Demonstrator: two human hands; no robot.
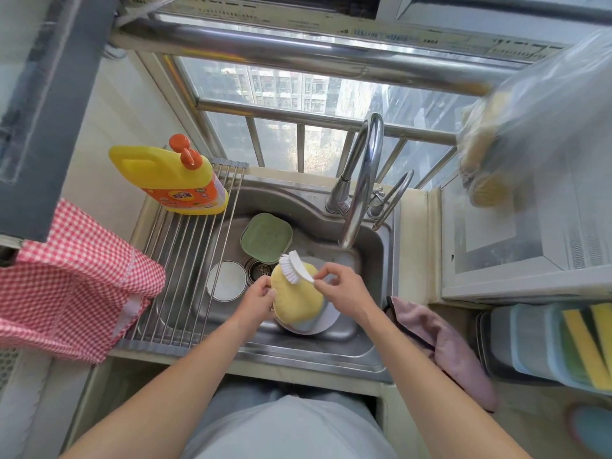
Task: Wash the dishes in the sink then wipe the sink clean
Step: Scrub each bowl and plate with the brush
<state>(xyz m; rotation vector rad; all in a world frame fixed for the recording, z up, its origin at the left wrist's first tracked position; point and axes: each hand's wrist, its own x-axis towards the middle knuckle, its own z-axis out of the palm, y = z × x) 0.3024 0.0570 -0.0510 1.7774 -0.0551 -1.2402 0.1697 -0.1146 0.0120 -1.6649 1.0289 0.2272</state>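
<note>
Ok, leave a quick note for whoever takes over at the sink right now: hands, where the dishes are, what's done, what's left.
Left hand grips the yellow plate by its edge, tilted over the sink.
Right hand pinches the white brush, bristles on that plate.
In the sink: a green square plate, a white bowl, pale plates under the yellow one.
Detergent bottle stands on the roll-up rack; pink cloth lies at the sink's right.
Nothing racked yet. Left: wash everything, then wipe the sink.
</note>
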